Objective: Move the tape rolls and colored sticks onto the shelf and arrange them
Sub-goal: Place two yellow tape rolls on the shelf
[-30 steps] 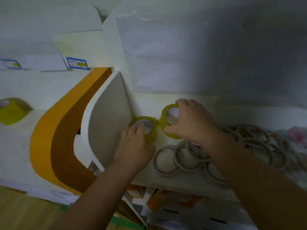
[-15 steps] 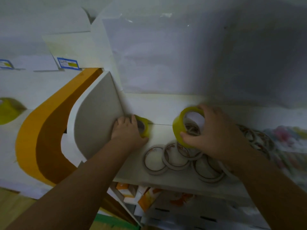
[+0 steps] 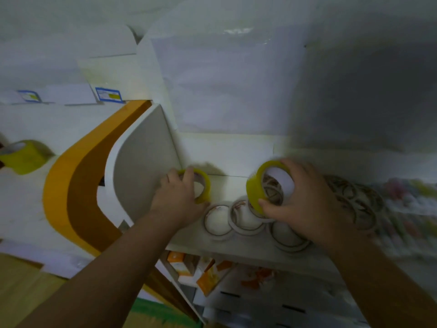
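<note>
yellow tape, two rolls of it, sits in the person's two hands over the white shelf (image 3: 236, 159). the left hand (image 3: 178, 201) lies on top of one yellow tape roll (image 3: 204, 185) that lies flat on the shelf board, pushed into the back left corner right against the grey curved side panel (image 3: 144, 166); the fingers curl over the roll's rim and hold it there. the right hand (image 3: 305, 204) grips the second yellow roll (image 3: 255, 185) by its edge, thumb on the near side, fingers over the top, the roll tipped up on edge above the clear tape rings (image 3: 246, 218) that lie flat along the shelf's front edge. more thin rings (image 3: 354, 200) crowd the shelf to the right, blurred. a third yellow roll (image 3: 23, 157) rests well apart on the neighbouring shelf to the far left. orange and white boxes (image 3: 189, 268) show on the level beneath.
</note>
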Available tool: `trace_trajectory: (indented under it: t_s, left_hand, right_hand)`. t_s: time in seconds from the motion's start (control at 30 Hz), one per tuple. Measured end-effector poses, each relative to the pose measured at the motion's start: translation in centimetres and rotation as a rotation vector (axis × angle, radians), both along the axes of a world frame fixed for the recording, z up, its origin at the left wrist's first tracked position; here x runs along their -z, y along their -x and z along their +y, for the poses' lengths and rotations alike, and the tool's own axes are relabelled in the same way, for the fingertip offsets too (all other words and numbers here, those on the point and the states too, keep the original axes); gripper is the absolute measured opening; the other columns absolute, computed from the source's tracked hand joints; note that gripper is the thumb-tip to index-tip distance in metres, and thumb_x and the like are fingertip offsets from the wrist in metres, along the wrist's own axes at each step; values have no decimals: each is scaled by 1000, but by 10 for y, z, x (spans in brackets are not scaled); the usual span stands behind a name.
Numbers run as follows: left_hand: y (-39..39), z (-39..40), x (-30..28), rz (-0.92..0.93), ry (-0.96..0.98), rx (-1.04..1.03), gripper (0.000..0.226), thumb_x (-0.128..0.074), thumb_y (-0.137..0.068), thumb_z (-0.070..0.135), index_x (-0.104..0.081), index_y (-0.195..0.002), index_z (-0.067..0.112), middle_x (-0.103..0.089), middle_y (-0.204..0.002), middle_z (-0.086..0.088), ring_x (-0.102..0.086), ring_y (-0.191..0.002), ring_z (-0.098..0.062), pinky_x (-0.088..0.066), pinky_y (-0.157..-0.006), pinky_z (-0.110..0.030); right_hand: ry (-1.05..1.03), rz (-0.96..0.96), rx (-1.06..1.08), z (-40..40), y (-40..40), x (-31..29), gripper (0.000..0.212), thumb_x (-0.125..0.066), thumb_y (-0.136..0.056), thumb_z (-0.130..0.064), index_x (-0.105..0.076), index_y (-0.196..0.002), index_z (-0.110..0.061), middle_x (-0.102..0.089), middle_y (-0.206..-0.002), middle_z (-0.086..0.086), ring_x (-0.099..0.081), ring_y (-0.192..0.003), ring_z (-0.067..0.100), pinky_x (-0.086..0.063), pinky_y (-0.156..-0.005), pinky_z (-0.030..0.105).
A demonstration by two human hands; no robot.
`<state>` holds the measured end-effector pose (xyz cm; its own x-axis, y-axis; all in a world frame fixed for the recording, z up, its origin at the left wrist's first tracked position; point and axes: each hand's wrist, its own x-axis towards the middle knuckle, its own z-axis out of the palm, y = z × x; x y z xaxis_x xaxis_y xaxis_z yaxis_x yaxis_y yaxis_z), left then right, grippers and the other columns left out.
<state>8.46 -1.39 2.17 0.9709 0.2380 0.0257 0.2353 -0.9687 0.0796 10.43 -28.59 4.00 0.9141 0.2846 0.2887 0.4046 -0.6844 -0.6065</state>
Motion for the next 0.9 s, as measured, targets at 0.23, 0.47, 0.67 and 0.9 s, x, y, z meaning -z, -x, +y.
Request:
trace_trajectory:
  t_s: [0.23,0.47,0.67,0.9]
  left_hand:
    - [50,-4,-27,-213,26,144,104,-59,-67,81,-24,-149,26,-35,-139,-11,-36,-130,-33,-40,-104,-44]
    - [111,11,-34,-397,131,225,96,-55,-67,86,-38,-139,24,-44,-131,0,-45,-122,-20,-44,-102,-35]
    - [180,50,-51,-476,269,259,89,-62,-67,77,-40,-138,28,-46,-131,6,-46,-123,-16,-47,-99,-37]
    - [264,131,-55,-549,282,225,79,-71,-63,63,-48,-129,26,-43,-136,6,-41,-127,-14,-37,-99,-23]
  right_hand:
    - [-8,5,7,15,21,0,101,-74,-57,-65,-43,-144,-25,-46,-135,-3,-43,-125,17,-40,-102,36]
    - [54,-210,76,57,77,-25,88,-90,-60,-43,-43,-134,-36,-57,-134,15,-56,-120,39,-42,-96,43]
    - [7,5,145,98,120,-31,106,-76,-60,-64,-37,-150,-26,-52,-144,2,-50,-129,28,-43,-106,48]
    - [57,-6,51,175,194,-38,101,-66,-59,-72,-40,-145,-27,-55,-137,2,-52,-123,28,-45,-101,52]
